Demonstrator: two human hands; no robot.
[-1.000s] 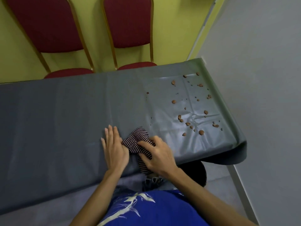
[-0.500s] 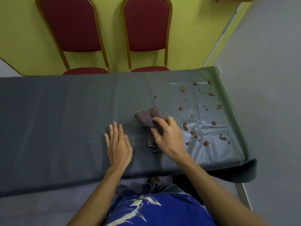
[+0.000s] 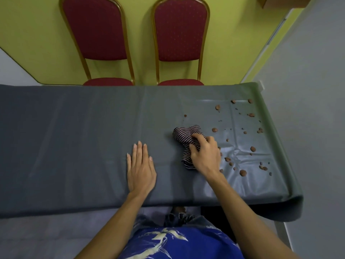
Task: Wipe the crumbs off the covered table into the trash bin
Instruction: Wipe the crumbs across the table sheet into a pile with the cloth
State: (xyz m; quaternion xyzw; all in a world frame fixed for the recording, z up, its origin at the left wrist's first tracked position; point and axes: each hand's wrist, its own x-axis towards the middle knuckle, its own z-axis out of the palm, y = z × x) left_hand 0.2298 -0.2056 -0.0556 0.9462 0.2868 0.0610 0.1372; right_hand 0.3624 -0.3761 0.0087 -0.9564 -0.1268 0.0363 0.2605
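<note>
Right hand (image 3: 204,156) is down on the worktop (image 3: 74,193), fingers curled over a bunched dark-and-white striped fabric rag (image 3: 183,134), gripping it and pressing it onto the surface. Left hand (image 3: 141,169) lies palm down, fingers straight and close together, holding nothing; it sits to the left of the rag, apart from it, nearer the front edge.

Out to the right, the small brown crumbs (image 3: 242,172) are scattered over the right end of the worktop, from the far edge to near the front. A few lie just beside the right hand's knuckles and wrist, and a lone one sits beyond the rag.

The smooth grey sheet (image 3: 74,137) covers the whole top; it is glossy and creased under the crumbs, and its near right corner droops over the edge. Beyond the far edge stand two dark red padded chairs with gold metal frames (image 3: 180,30), backs to a yellow-green wall (image 3: 229,43). At the bottom, a blue shirt with a pale print (image 3: 179,243).
</note>
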